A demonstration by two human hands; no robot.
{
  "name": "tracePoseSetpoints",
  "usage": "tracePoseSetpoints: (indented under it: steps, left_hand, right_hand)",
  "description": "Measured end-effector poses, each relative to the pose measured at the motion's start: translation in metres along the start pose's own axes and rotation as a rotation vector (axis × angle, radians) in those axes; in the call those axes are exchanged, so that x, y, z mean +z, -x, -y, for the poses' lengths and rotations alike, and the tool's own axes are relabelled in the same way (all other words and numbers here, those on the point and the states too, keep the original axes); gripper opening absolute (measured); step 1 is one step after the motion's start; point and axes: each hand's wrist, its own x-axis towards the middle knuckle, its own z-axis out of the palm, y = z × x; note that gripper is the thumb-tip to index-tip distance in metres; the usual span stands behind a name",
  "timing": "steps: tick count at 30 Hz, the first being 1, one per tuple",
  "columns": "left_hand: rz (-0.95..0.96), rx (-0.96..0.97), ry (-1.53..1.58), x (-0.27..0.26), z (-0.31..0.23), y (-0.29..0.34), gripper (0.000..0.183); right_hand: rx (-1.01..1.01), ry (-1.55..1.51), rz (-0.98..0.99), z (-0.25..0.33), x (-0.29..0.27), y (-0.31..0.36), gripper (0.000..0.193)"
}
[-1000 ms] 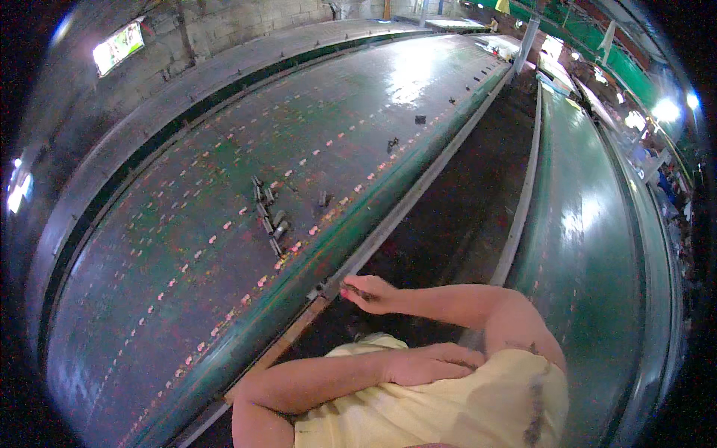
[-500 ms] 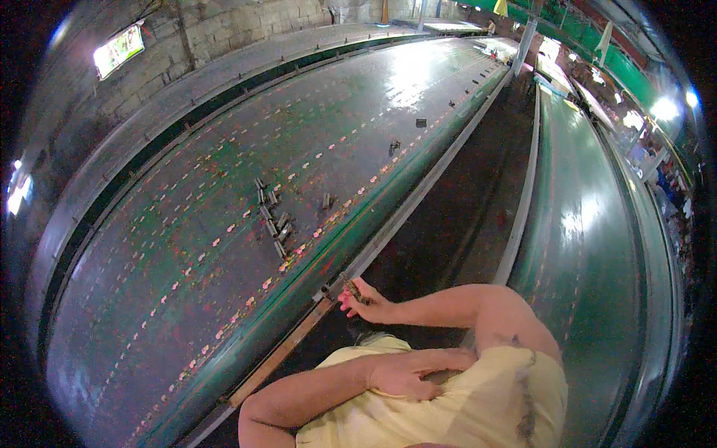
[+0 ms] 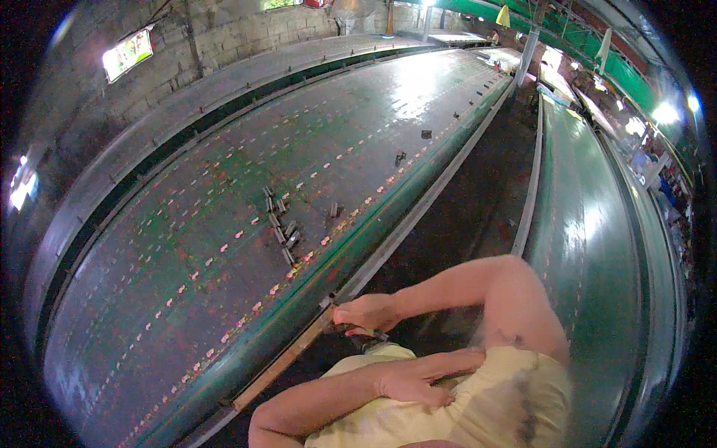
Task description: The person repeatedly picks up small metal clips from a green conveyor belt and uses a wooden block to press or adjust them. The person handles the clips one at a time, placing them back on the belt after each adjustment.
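Long table (image 3: 224, 172), dark green to grey, fills the left: smooth, glossy where light strikes, rounded front edge, rows of small pale pink marks. Second table (image 3: 590, 239) to the right, green, just as shiny. Rough block wall (image 3: 246, 37) behind. Dark aisle (image 3: 463, 216) between the tables. Yellow shirt (image 3: 396, 429), soft, creased, dark stain on its right side.

Left hand (image 3: 418, 379) lies across the shirt front, fingers loose and spread, no thing seen in them. Right hand (image 3: 367, 312) reaches the long table's edge, fingers curled; something small and dark shows beneath; cannot tell whether it is gripped.

Grey rail (image 3: 370, 272) follows that edge. Wood strip (image 3: 287, 362), tan, flat, straight-sided, lies along it; its upper end sits at the right fingertips, long axis slanting down-left from them. Right hand nearer. Small dark fitting (image 3: 326, 301) just up-left of the fingers, by the strip's end.

On the tabletop, narrow dark blocks (image 3: 278, 228), metallic-looking, in a ragged line.
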Motion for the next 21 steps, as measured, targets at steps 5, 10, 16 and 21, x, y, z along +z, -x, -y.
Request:
tracePoseSetpoints:
  steps: [5, 10, 16, 21]
  left_hand:
    - [0.017, 0.107, 0.020, -0.002, -0.019, -0.018, 0.098]
    - [0.201, -0.083, 0.115, -0.011, -0.030, -0.024, 0.087]
    - [0.147, 0.024, 0.354, -0.014, 0.024, -0.010, 0.074]
    - [0.019, -0.013, 0.340, 0.015, -0.022, -0.040, 0.064]
  right_hand:
    - [0.014, 0.152, 0.280, 0.010, -0.067, 0.009, 0.022]
    - [-0.004, 0.334, 0.384, 0.025, -0.109, 0.026, 0.028]
    - [0.008, 0.321, 0.279, 0.034, -0.106, 0.049, 0.032]
    - [-0.082, 0.335, 0.325, 0.024, -0.083, 0.062, 0.022]
